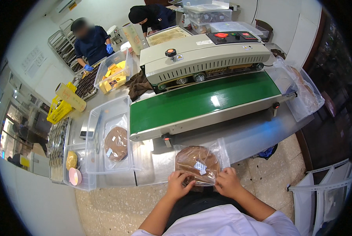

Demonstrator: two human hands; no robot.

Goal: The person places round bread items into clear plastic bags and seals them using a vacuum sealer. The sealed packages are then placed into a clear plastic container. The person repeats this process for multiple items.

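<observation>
A clear plastic bag (223, 154) holds a flat, round brown disc (197, 155), perhaps a cake or dough, with a white label on the bag. My left hand (180, 183) grips the bag's near left edge, fingers bent around it. At the near right corner, my right hand (228, 182) pinches the plastic. The bag is at the table's front edge, just in front of a band sealing machine (203, 59) with a green conveyor belt (207, 106). The exact fingertip contact under the bag is hidden.
A clear bin (90, 157) to the left holds another bagged brown disc (116, 143). At the belt's right end stands a bin (315, 100) of bagged items. A pink bowl (75, 176) sits far left. Two people work behind, one wearing blue gloves (109, 48).
</observation>
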